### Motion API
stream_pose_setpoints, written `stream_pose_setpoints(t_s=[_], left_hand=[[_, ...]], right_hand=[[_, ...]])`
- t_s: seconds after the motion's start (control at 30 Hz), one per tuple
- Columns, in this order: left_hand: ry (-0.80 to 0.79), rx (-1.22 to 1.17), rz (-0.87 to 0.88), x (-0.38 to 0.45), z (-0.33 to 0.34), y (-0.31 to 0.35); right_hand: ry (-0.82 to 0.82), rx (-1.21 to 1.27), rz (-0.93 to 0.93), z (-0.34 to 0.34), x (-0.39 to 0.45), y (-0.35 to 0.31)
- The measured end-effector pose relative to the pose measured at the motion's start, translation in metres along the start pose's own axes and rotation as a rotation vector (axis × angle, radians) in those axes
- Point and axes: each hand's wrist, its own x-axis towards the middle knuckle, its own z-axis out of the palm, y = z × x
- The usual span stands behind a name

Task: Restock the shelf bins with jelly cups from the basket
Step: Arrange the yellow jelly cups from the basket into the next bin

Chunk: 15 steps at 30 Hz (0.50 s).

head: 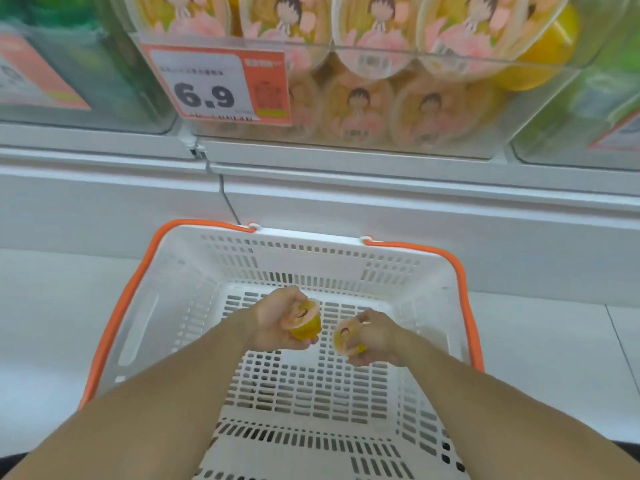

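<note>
On the far left I see a clear bin of green packs, blurred, not my concern. Moving in, the orange price tag reading 6.9 hangs on the front of the clear shelf bin, which already carries rows of yellow jelly cups with a cartoon figure on the lids.

Below, the white basket with orange handles sits on the floor against the shelf base. My left hand has its fingers curled round a yellow jelly cup, lid tilted towards me, held above the basket floor. Just to its right, apart from it, my right hand grips a second jelly cup from above, lid facing left.

I see no other cups on the visible basket floor, so I judge these to be the last pair and the step in hand to be the pick-up. The next move calls for lifting both clear of the basket rim and up to the bin's open top, then setting them among the stock there.
</note>
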Motion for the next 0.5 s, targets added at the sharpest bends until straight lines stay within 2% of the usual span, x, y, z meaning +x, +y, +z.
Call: stream_pose_setpoints(t_s=[0.1,0.2,0.27,0.4,0.5], left_hand=[[0.002,0.229,-0.011,-0.039,0.021,0.022],[-0.044,0.592,-0.055,-0.089,0.048,0.050],[-0.049,0.744,-0.048,-0.123,0.070,0.069],[0.010,0.788,0.192,-0.180,0.113,0.095],[0.088,0.715,0.383,-0.205,0.137,0.104]], right_hand=[[-0.125,0.055,-0.124,-0.006,-0.039,-0.038],[-0.197,0.079,-0.206,-0.019,-0.089,-0.083],[-0.208,0.056,-0.247,-0.029,-0.132,-0.111],[-0.154,-0.134,-0.404,-0.037,-0.214,-0.146],[0.042,-0.137,-0.573,-0.048,-0.253,-0.155]])
